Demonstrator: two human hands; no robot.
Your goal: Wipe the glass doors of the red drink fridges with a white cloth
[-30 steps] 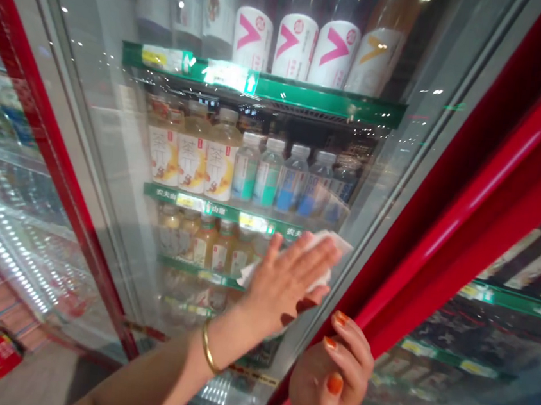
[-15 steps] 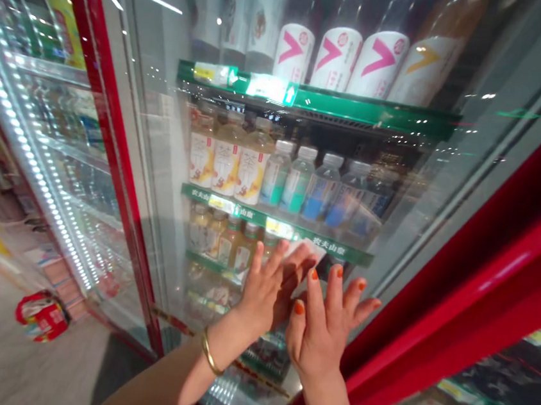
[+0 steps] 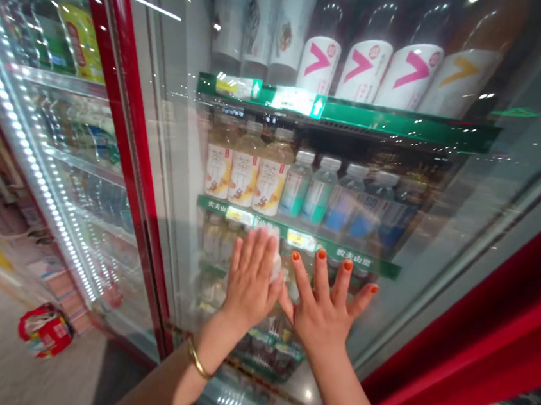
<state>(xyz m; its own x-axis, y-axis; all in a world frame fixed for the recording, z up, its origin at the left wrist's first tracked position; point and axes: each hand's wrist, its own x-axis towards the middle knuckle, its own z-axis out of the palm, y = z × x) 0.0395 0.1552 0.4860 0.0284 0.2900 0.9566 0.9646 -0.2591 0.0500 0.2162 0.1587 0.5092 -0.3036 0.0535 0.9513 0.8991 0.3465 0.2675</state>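
My left hand [image 3: 249, 284], with a gold bangle on its wrist, lies against the glass door [image 3: 177, 173] of a drinks cooler. Its stretched fingers are close together and press a white tissue [image 3: 275, 254] to the glass; most of the tissue is hidden beneath them. Just to the right, my right hand [image 3: 325, 305] has its orange-nailed fingers spread wide on the same pane and holds nothing. The thumbs of both hands nearly meet. Bottles [image 3: 269, 183] with white and yellow labels stand behind the glass, above my left hand.
Red frames border the door on the left [image 3: 128, 123] and right [image 3: 494, 323]. Large bottles [image 3: 364, 70] fill the upper shelf behind the glass. Another lit cooler stands at the left. A red package [image 3: 47, 330] sits on the floor at lower left.
My left hand and the tissue have moved left across the glass, away from in front of the lower right shelf edge. My right hand's fingers are spread wider. The view has shifted slightly.
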